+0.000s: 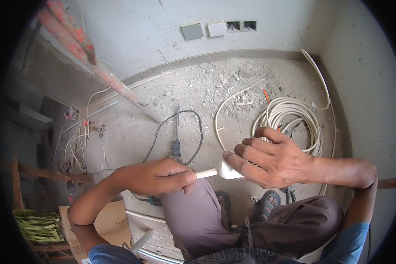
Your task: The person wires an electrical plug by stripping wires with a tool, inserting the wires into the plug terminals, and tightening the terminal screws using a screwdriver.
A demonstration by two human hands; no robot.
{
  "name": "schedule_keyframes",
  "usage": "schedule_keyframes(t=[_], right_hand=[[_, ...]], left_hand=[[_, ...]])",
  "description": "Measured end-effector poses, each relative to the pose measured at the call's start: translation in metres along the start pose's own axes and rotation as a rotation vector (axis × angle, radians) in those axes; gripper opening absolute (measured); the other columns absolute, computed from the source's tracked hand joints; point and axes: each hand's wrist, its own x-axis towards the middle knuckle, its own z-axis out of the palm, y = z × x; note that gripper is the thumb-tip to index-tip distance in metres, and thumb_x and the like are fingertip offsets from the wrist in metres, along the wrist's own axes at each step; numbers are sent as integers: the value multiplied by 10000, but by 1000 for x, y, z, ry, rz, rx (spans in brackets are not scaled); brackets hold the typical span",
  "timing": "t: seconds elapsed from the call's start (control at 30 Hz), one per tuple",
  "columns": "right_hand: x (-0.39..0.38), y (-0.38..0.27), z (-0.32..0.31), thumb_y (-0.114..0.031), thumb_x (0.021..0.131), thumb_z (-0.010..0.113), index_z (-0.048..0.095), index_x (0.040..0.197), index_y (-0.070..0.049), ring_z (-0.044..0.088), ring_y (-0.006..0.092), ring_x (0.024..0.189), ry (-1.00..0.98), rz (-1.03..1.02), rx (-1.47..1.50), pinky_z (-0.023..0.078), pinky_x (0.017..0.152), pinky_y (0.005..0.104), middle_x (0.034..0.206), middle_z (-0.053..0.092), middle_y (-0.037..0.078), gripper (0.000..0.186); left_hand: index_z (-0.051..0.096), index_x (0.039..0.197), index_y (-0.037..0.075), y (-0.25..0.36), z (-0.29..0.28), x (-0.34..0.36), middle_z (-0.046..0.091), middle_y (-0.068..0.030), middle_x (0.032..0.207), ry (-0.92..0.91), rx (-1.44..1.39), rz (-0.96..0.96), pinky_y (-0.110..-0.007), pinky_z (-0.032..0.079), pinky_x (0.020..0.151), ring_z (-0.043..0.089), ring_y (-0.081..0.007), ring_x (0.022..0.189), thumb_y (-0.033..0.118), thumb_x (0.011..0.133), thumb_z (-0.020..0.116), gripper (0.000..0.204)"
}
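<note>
My left hand point(169, 177) pinches a cream cable point(207, 173) between thumb and fingers, above my left knee. The cable runs right into a smooth, white, rounded piece point(227, 170), whose exact kind I cannot make out. My right hand point(273, 159) is closed around that white piece, and its fingers hide the right part of it. Beyond the left hand, a power tool with a long chisel bit point(177, 123) points away from me, its body mostly hidden by my arm and knee. A large coil of cream cable point(313, 132) lies on the floor behind my right hand.
Rubble point(233, 77) covers the floor along the far wall. A red-and-white pole point(114, 86) slants down at the left, near loose wires point(81, 141). A black cord point(201, 127) loops around the chisel. A cardboard box point(103, 220) stands lower left; pliers point(290, 194) lie near my sandal point(268, 206).
</note>
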Motion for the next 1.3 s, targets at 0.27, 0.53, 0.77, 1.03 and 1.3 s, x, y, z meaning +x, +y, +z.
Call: schedule_keyframes(t=[0.27,0.53,0.77,1.03,1.3], right_hand=[[-4,-14,20,-237,861,678,622,1199,-3,603,202,813,-60,9,295,489,788,362,924,618,83,415],[-20,-28,24,-334,1035,568,571,1145,-5,561,207,740,-609,836,1848,472,707,332,819,560,79,347],[-22,-33,18,-469,1066,455,573,1188,-2,576,184,776,-770,1061,1929,474,715,342,821,567,73,497],[0,-43,6,-385,944,607,562,1134,10,617,207,708,-322,54,157,442,771,352,806,552,85,440],[-10,-33,15,-431,1063,493,558,985,11,621,317,653,-868,554,1571,464,589,425,710,603,164,453]], left_hand=[[587,886,-22,-30,54,-5,520,-177,589,339,316,249,-434,424,550,554,-320,521,339,1073,482,420],[525,772,52,-49,82,3,536,-98,516,610,876,390,-353,421,391,541,-249,389,322,1005,611,367],[555,782,51,-44,85,6,555,-108,523,606,907,400,-356,429,398,562,-239,401,317,999,620,349],[610,850,16,-36,66,3,562,-137,530,491,573,373,-432,432,447,559,-313,422,305,1006,600,329],[520,745,87,-35,91,10,536,-70,497,526,1108,388,-311,424,371,534,-169,375,381,992,616,396]])
